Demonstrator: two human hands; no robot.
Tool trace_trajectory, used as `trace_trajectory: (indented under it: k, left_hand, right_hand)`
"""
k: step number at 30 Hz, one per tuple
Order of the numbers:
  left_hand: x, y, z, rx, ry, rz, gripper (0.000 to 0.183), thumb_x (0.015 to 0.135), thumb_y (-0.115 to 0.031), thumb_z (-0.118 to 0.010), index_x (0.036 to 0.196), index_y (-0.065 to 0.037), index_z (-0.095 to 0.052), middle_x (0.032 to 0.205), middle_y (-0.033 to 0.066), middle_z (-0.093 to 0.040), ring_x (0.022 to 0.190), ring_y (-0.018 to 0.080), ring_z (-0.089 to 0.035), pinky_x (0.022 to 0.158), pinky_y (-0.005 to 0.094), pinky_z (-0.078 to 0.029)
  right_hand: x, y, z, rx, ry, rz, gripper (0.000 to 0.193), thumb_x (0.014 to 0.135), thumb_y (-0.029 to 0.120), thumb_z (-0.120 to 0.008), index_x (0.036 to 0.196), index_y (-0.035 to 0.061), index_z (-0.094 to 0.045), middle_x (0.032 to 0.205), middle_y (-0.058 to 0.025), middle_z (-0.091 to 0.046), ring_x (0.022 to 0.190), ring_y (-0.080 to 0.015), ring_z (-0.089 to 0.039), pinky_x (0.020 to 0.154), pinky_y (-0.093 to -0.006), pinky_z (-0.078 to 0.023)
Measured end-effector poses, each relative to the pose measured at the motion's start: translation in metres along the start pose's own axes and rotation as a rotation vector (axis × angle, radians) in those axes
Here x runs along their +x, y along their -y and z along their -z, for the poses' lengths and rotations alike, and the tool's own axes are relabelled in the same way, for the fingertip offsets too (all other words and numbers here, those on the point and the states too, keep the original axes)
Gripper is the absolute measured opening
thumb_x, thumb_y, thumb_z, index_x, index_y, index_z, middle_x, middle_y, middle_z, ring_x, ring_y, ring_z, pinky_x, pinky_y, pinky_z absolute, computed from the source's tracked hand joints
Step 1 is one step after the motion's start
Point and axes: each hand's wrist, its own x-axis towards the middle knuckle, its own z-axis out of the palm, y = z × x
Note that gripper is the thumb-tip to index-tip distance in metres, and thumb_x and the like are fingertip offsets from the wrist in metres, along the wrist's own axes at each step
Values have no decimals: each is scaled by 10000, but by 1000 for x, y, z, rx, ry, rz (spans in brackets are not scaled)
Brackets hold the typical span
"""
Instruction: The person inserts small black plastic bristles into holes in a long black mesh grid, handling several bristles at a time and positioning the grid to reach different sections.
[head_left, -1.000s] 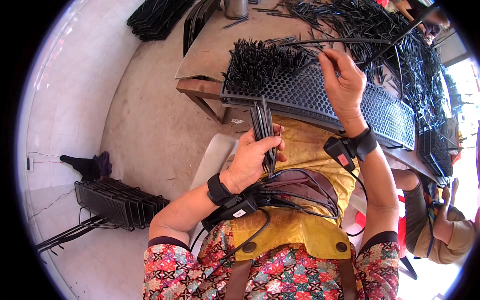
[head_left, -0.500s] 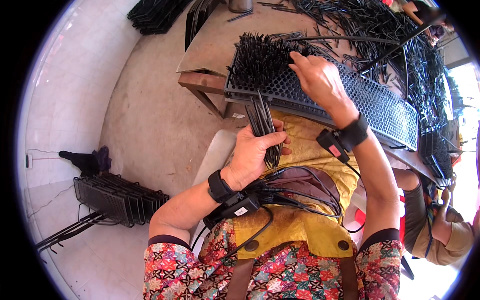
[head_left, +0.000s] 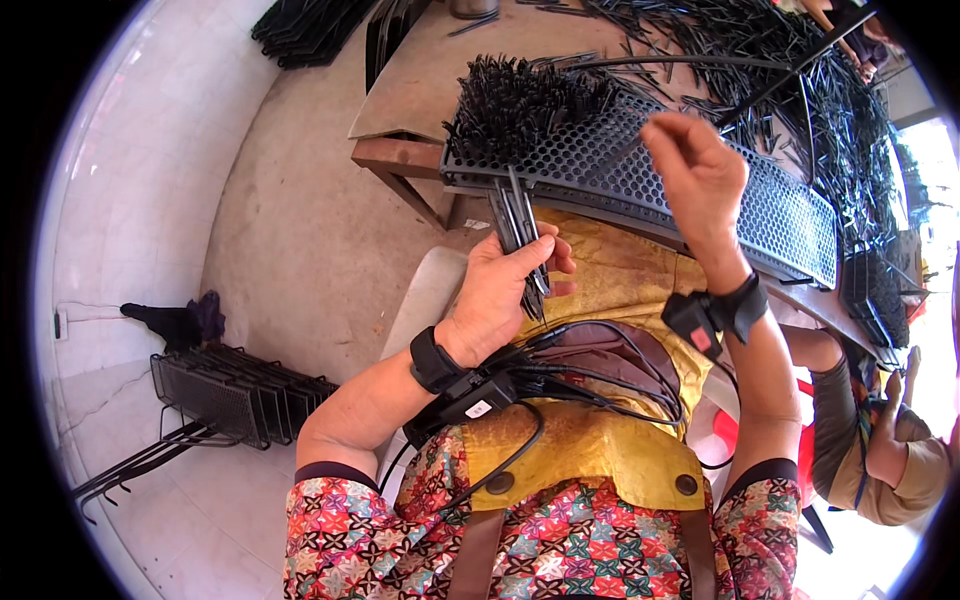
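My left hand point(head_left: 500, 285) is closed round a bundle of thin black sticks point(head_left: 516, 225), held in front of the near left corner of a perforated black rack point(head_left: 740, 190). Many similar black sticks point(head_left: 520, 105) stand packed upright in the holes at the rack's left end. Above the middle of the rack, my right hand point(head_left: 698, 180) is closed in a pinch. From its fingertips a thin black stick point(head_left: 625, 153) points left, blurred by motion. The holes on the right part of the rack hold no sticks.
The rack lies along the near edge of a table point(head_left: 420, 95) strewn with loose black sticks point(head_left: 700, 50). A black bar point(head_left: 795, 70) rises over its far side. Stacked black racks point(head_left: 235, 395) stand at the lower left. Another person point(head_left: 885, 440) sits at the right.
My right hand has moved right, away from the packed sticks, and a blurred stick now shows at its fingertips. My left hand, still gripping the bundle, has shifted slightly.
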Motion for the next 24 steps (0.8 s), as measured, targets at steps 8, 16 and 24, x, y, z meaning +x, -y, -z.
trace_trajectory:
  k: [8,16,24]
  left_hand:
    - [-2,0,-7,92,-44,-4,270,862,-73,-527,1122,-5,-509,848,64,-572,760,153,-555,598,319,-513]
    - [-1,0,-9,117,-1,23,247,863,-55,-529,1101,-31,-465,862,97,-589,735,178,-565,544,299,-486]
    - [-1,1,-7,60,129,-16,170,870,-76,-556,1027,-36,-504,887,104,-598,763,181,-582,527,280,-481]
  right_hand:
    - [42,-22,-21,-271,-154,646,127,727,-27,-640,840,18,-604,754,-131,-604,669,-285,-594,597,-329,-484]
    - [30,-30,-27,-687,345,587,208,802,112,-579,988,20,-572,664,-141,-572,616,-333,-572,543,-394,-465]
    - [-17,7,-14,193,603,-239,362,775,92,-679,1072,-71,-552,657,-40,-603,592,-49,-531,520,-225,-442]
